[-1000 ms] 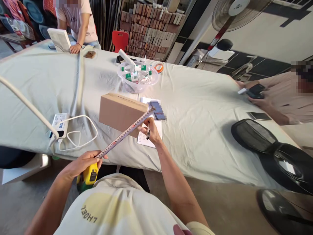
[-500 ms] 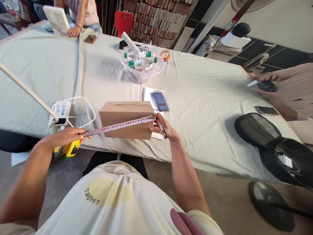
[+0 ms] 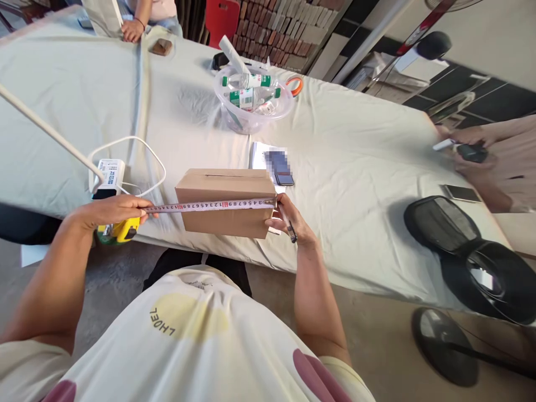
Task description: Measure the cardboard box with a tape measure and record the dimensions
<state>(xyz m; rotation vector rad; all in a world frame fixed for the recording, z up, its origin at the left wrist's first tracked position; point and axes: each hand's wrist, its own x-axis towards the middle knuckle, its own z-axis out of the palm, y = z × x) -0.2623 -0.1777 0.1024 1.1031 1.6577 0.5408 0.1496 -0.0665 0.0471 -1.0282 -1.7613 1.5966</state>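
A brown cardboard box (image 3: 226, 223) sits near the front edge of the cloth-covered table. Across its near side runs the pulled-out blade of a tape measure (image 3: 121, 229), whose yellow case hangs just under my left hand (image 3: 113, 212). That hand pinches the blade left of the box. At the box's right end, my right hand (image 3: 293, 219) holds the blade's tip by the corner, with a pen (image 3: 290, 228) also between its fingers. Behind the box, a phone (image 3: 281, 167) lies on white paper (image 3: 258, 155), partly covered by the box.
A clear plastic basin (image 3: 255, 120) of bottles stands beyond the box, orange-handled scissors (image 3: 295, 85) beside it. To the left is a power strip (image 3: 109, 177) with white cables. At right are a black mesh-backed object (image 3: 444, 226) and a person's hands (image 3: 473, 148) with a dark device.
Both hands have swung the tape from a steep slant to nearly level along the box's near side. The box has turned to lie straighter. The view has tilted downward.
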